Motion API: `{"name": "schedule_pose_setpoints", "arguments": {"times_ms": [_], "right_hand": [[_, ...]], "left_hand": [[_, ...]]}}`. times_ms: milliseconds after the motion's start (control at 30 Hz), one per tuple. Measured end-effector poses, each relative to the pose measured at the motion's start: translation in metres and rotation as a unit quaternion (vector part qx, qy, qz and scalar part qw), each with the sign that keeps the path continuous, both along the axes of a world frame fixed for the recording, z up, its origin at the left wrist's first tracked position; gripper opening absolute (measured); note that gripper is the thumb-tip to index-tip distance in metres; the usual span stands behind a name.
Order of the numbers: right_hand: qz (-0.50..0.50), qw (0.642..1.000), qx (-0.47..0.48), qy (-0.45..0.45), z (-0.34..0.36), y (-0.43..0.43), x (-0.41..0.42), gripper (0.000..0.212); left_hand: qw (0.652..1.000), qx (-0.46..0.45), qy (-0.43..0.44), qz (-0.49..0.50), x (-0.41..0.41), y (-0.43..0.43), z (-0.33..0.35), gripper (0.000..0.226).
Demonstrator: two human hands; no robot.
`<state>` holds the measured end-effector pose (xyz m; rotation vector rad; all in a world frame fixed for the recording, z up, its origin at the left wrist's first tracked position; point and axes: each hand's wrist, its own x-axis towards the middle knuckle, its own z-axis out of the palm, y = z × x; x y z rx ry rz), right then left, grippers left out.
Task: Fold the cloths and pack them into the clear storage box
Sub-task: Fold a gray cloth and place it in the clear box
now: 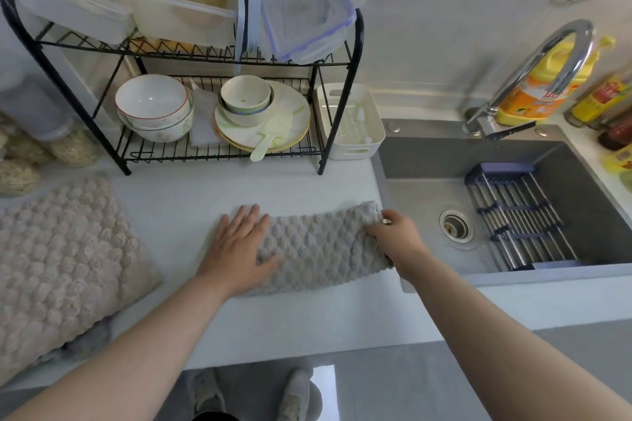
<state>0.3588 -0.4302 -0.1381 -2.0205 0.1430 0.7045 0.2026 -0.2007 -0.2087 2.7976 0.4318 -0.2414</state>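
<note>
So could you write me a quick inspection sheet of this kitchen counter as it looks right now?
Surface: pale grey countertop, dry-looking.
Job's things: folded grey bobbly cloth beside the sink; larger beige bobbly cloth at left; clear plastic storage boxes on top of the rack.
Clutter: black wire dish rack with white bowls and plates; white plastic basket.
Hands: left hand flat on the grey cloth; right hand fingers pinching its right edge.
Cables: nothing seen.
Surroundings: dark grey sink, chrome tap, yellow detergent bottle.
</note>
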Motion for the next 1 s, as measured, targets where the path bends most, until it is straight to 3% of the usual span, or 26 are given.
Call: {"name": "schedule_pose_setpoints", "arguments": {"times_ms": [133,300,500,567,633,733,800,867,1000], "right_hand": [[0.046,0.997,0.059,-0.012,0.019,0.012,-0.002,0.027],[0.131,0.991,0.036,-0.017,0.011,0.072,-0.034,0.045],[0.208,0.976,0.017,0.06,-0.023,0.14,-0.08,0.028],[0.174,0.978,0.048,0.104,-0.029,0.143,-0.087,0.026],[0.102,0.989,0.074,0.077,-0.028,0.133,-0.083,0.021],[0.07,0.992,-0.081,-0.072,-0.028,0.101,-0.07,0.013],[0.088,0.974,-0.201,-0.06,-0.029,0.09,-0.07,0.029],[0.129,0.967,-0.221,0.002,-0.036,0.09,-0.072,0.038],[0.16,0.975,-0.151,-0.014,-0.03,0.095,-0.069,0.012]], "left_hand": [[0.991,0.056,-0.004,0.119,-0.089,0.072,-0.019,0.089],[0.988,0.065,0.028,0.14,-0.125,0.085,-0.029,0.071],[0.988,0.075,0.017,0.133,-0.124,0.091,-0.032,0.066],[0.988,0.072,0.013,0.133,-0.125,0.093,-0.034,0.065],[0.989,0.07,0.008,0.131,-0.125,0.094,-0.035,0.064],[0.989,0.071,0.005,0.13,-0.125,0.095,-0.035,0.064],[0.989,0.072,0.013,0.127,-0.124,0.094,-0.033,0.064],[0.989,0.078,0.021,0.127,-0.124,0.093,-0.03,0.065],[0.99,0.08,0.017,0.117,-0.125,0.081,-0.02,0.067]]}}
